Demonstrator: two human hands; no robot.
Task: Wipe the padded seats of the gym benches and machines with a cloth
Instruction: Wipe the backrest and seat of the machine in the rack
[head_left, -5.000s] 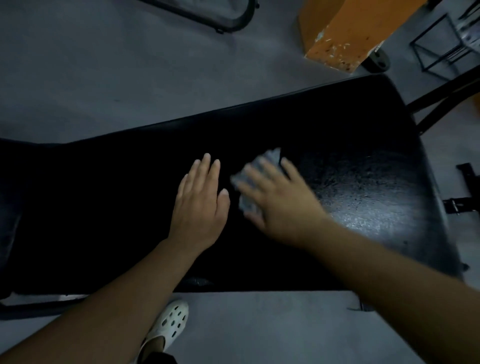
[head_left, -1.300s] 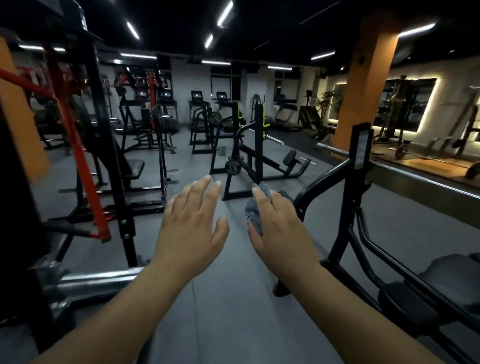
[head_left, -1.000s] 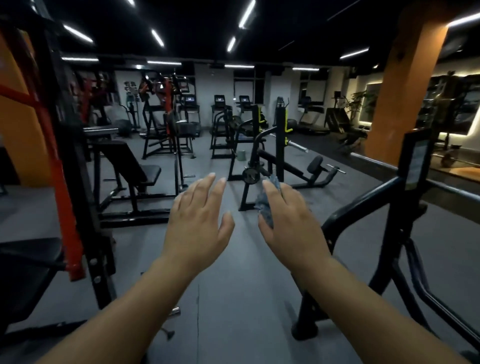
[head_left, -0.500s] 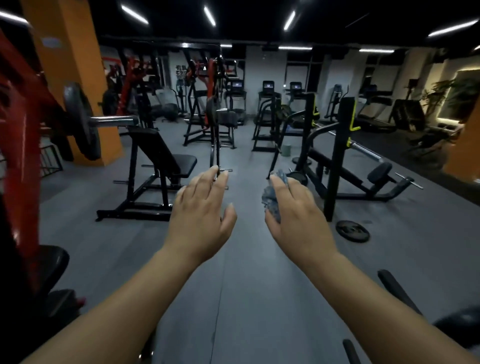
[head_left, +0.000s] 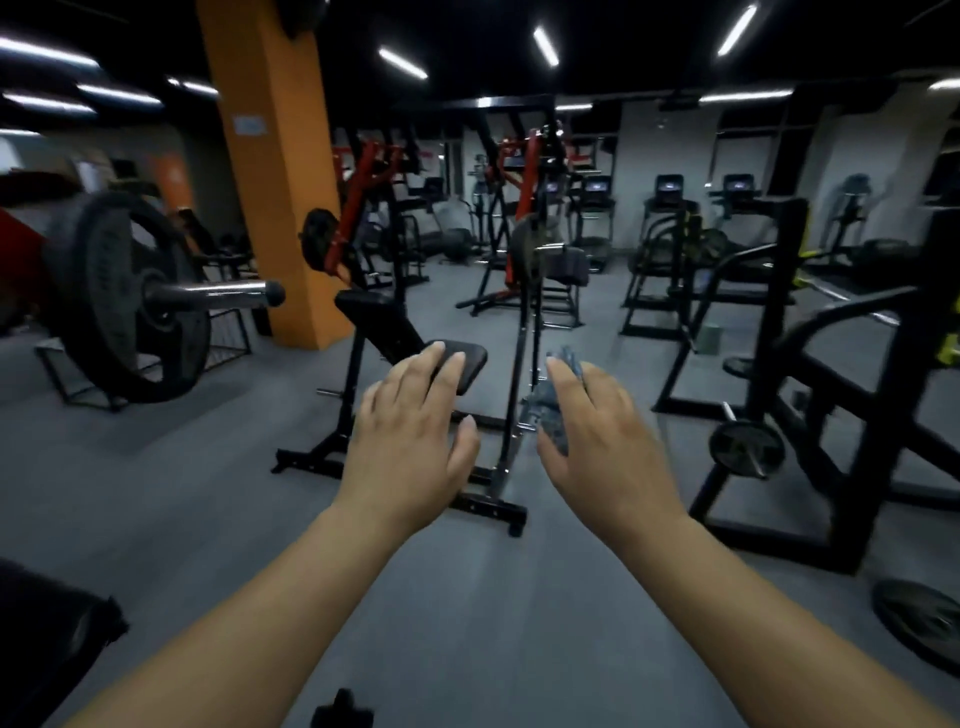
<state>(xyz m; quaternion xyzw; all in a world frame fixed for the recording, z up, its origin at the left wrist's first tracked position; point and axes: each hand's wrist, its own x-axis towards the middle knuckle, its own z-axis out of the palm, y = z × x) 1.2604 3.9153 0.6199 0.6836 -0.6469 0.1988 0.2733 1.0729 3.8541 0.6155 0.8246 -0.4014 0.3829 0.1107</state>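
Both my hands are stretched out in front of me above the grey gym floor. My left hand (head_left: 410, 441) is held flat with straight fingers and holds nothing. My right hand (head_left: 602, 441) holds a small blue-grey cloth (head_left: 550, 415) under its palm and fingers. Straight ahead stands an incline bench with a black padded back (head_left: 379, 327) and a black padded seat (head_left: 467, 364), partly hidden behind my left fingertips. Neither hand touches it.
A loaded barbell with a large black plate (head_left: 130, 296) juts in from the left. An orange pillar (head_left: 275, 171) stands behind the bench. A black rack (head_left: 779, 389) with weight plates stands at right. A dark pad (head_left: 47, 629) lies at the lower left.
Five seconds ago my right hand wiped a black bench pad. Since then my view has swung left across the gym, and the incline bench is now nearer and centred.
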